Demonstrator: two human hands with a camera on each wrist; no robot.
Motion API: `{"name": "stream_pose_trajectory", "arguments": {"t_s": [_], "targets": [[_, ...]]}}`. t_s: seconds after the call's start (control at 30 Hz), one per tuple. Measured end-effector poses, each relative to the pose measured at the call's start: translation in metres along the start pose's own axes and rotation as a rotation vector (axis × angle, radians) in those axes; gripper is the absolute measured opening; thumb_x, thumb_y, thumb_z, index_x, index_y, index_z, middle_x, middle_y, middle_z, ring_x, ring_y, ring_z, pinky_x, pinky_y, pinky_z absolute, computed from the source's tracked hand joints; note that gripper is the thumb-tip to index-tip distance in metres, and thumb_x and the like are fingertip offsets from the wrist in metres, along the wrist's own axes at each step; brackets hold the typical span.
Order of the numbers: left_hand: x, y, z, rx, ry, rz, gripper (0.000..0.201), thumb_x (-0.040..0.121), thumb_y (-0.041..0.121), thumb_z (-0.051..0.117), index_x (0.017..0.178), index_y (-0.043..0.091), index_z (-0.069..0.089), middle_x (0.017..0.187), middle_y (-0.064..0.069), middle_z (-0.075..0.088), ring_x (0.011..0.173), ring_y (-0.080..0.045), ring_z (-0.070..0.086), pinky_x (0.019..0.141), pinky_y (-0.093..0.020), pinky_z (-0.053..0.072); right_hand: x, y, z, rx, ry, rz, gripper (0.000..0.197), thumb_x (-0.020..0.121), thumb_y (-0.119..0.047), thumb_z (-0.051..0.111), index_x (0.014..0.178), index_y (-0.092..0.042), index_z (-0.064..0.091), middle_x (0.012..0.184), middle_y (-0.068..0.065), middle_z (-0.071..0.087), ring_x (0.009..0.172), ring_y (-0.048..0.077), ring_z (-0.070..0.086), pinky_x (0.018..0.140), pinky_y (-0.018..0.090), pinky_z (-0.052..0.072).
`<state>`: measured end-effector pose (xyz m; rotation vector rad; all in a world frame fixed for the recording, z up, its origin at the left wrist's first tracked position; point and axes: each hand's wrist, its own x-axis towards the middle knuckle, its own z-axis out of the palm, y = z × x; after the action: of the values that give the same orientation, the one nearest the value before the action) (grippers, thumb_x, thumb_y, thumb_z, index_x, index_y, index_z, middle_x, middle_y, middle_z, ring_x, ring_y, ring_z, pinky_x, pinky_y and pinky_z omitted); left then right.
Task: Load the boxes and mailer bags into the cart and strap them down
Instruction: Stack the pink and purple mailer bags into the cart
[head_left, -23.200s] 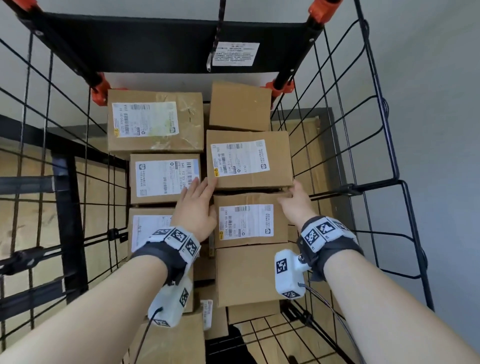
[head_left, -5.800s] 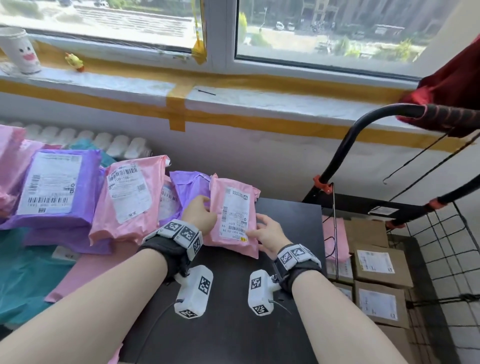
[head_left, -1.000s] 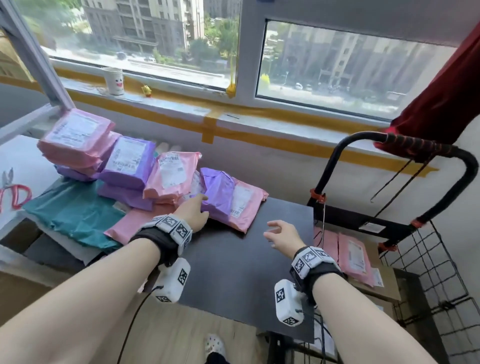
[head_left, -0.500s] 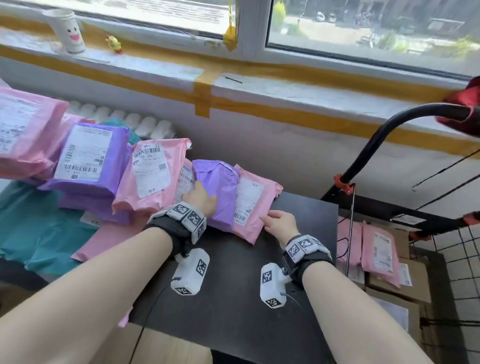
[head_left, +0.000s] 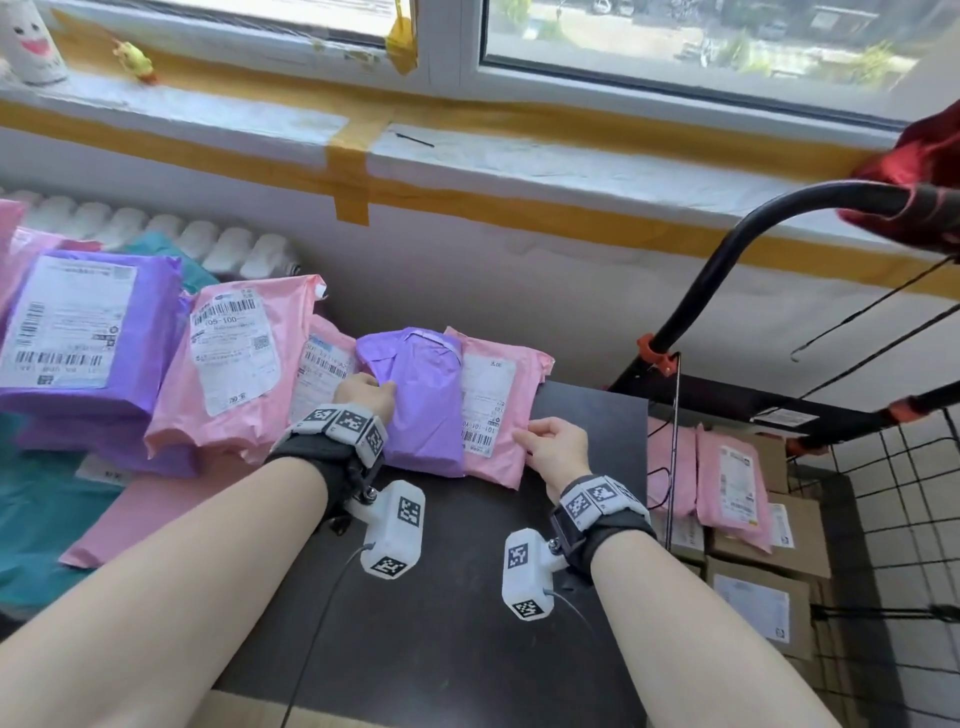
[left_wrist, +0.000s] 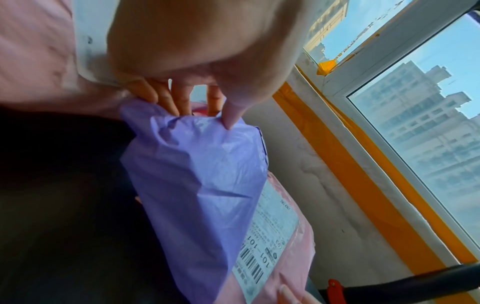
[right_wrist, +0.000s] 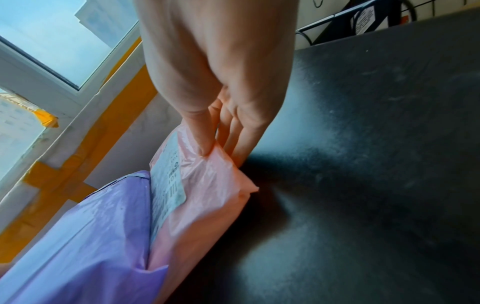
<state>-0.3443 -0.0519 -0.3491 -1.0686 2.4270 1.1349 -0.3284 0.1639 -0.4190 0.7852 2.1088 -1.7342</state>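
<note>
My left hand (head_left: 363, 397) pinches the left edge of the purple mailer bag (head_left: 421, 400) — thumb on top, fingers under — while my right hand (head_left: 553, 447) pinches the near right corner of the pink mailer bag (head_left: 493, 415) beneath it. Both bags lie mid-frame on the black bench (head_left: 467, 597), the purple overlapping the pink. I judge this the pick-up step — next I must lift the pair together and carry them right, onto the boxes (head_left: 758, 613) in the cart (head_left: 904, 519).

Purple mailer (head_left: 422, 400) overlaps pink mailer (head_left: 496, 415) on black table (head_left: 467, 623).
</note>
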Motion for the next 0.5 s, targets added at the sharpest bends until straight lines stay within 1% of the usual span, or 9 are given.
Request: {"name": "stream_pose_trajectory", "arguments": {"t_s": [0.03,0.07,0.13,0.2,0.27,0.3,0.37,0.47,0.5], "targets": [[-0.001,0.0,0.002,-0.021,0.015,0.008,0.031,0.091,0.015,0.053,0.061,0.013,0.049,0.089,-0.015,0.053,0.084,-0.023,0.047,0.075,-0.029,0.034,-0.001,0.001,-0.003,0.012,0.005,0.001,0.017,0.075,-0.003,0.074,0.069,-0.015,0.064,0.08,0.007,0.068,0.083,0.024,0.065,0.088,0.049,0.054],[-0.001,-0.001,0.003,-0.055,0.022,0.012,0.034,0.09,0.013,0.055,0.058,0.016,0.044,0.087,-0.012,0.052,0.083,-0.021,0.046,0.073,-0.025,0.032,-0.001,0.002,-0.006,0.026,0.012,0.002,0.018,0.076,-0.002,0.074,0.069,-0.015,0.063,0.079,0.007,0.067,0.081,0.023,0.064,0.088,0.049,0.054],[-0.003,-0.002,0.004,-0.147,0.035,0.032,0.029,0.089,0.012,0.057,0.061,0.015,0.048,0.085,-0.01,0.052,0.082,-0.019,0.046,0.073,-0.023,0.031,-0.003,0.003,-0.013,0.047,0.029,-0.006,0.018,0.078,-0.002,0.072,0.07,-0.014,0.062,0.077,0.006,0.065,0.08,0.022,0.061,0.087,0.046,0.053],[-0.006,-0.006,0.002,-0.22,0.021,0.057,0.028,0.087,0.01,0.06,0.061,0.012,0.049,0.075,-0.009,0.052,0.078,-0.019,0.047,0.072,-0.024,0.033,-0.007,0.005,-0.021,0.061,0.043,-0.015,0.017,0.079,-0.002,0.071,0.071,-0.014,0.061,0.078,0.006,0.065,0.08,0.022,0.06,0.086,0.045,0.052],[-0.011,-0.011,-0.001,-0.296,-0.004,0.072,0.032,0.084,0.007,0.064,0.057,0.012,0.048,0.064,-0.006,0.049,0.07,-0.02,0.046,0.067,-0.026,0.037,-0.014,0.006,-0.031,0.075,0.059,-0.024,0.015,0.079,-0.002,0.071,0.072,-0.013,0.062,0.085,0.01,0.068,0.081,0.021,0.061,0.086,0.046,0.053],[-0.015,-0.015,-0.002,-0.335,-0.02,0.067,0.031,0.083,0.006,0.065,0.057,0.011,0.049,0.062,-0.005,0.05,0.069,-0.02,0.048,0.067,-0.027,0.04,-0.019,0.006,-0.037,0.083,0.069,-0.033,0.015,0.079,-0.002,0.071,0.073,-0.013,0.063,0.089,0.012,0.069,0.082,0.02,0.061,0.086,0.046,0.053],[-0.023,-0.021,-0.005,-0.402,-0.059,0.062,0.029,0.081,0.003,0.067,0.057,0.011,0.051,0.063,-0.007,0.053,0.072,-0.022,0.053,0.071,-0.031,0.045,-0.03,0.008,-0.048,0.111,0.09,-0.053,0.015,0.079,-0.001,0.07,0.073,-0.012,0.063,0.092,0.015,0.07,0.083,0.022,0.062,0.086,0.045,0.053],[-0.045,-0.028,-0.008,-0.437,-0.108,0.085,0.031,0.081,-0.001,0.065,0.056,0.01,0.05,0.062,-0.01,0.053,0.07,-0.023,0.053,0.065,-0.029,0.044,-0.055,0.008,-0.067,0.127,0.128,-0.095,0.016,0.08,0.0,0.069,0.073,-0.013,0.062,0.084,0.011,0.067,0.082,0.024,0.061,0.084,0.043,0.052],[-0.052,-0.03,-0.009,-0.438,-0.12,0.104,0.032,0.081,0.0,0.065,0.056,0.01,0.05,0.061,-0.01,0.053,0.071,-0.024,0.053,0.066,-0.03,0.043,-0.065,0.009,-0.073,0.123,0.141,-0.11,0.016,0.08,0.0,0.069,0.074,-0.013,0.062,0.081,0.009,0.065,0.081,0.023,0.06,0.083,0.042,0.052]]}}
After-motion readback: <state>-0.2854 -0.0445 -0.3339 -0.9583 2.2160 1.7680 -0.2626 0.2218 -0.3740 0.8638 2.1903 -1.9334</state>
